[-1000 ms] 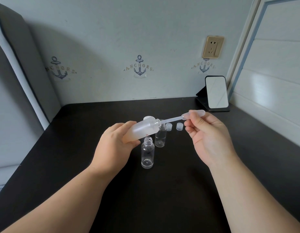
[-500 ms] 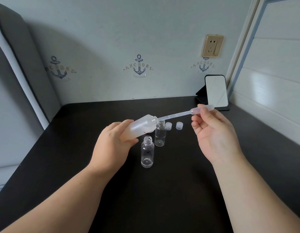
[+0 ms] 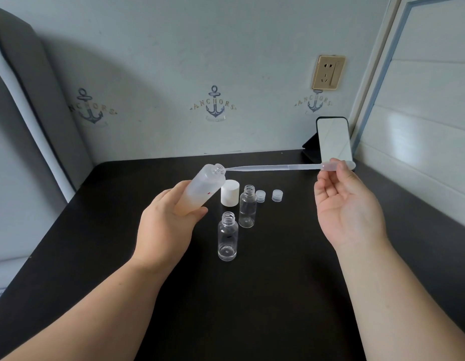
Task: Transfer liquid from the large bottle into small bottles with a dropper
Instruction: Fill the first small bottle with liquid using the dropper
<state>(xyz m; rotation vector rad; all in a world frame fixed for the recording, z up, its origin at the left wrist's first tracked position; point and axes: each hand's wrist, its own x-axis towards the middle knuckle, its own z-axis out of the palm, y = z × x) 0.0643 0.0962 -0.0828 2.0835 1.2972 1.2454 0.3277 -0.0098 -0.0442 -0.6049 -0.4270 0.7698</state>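
The large bottle is held tilted in the left grip, presumably to bring liquid toward its mouth; the dropper bulb is pinched by the right grip, tip at that mouth.

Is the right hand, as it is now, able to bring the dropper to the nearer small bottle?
Probably yes. The right hand holds the dropper by its bulb, tip just at the large bottle's mouth. The nearer small bottle stands uncapped, with nothing between.
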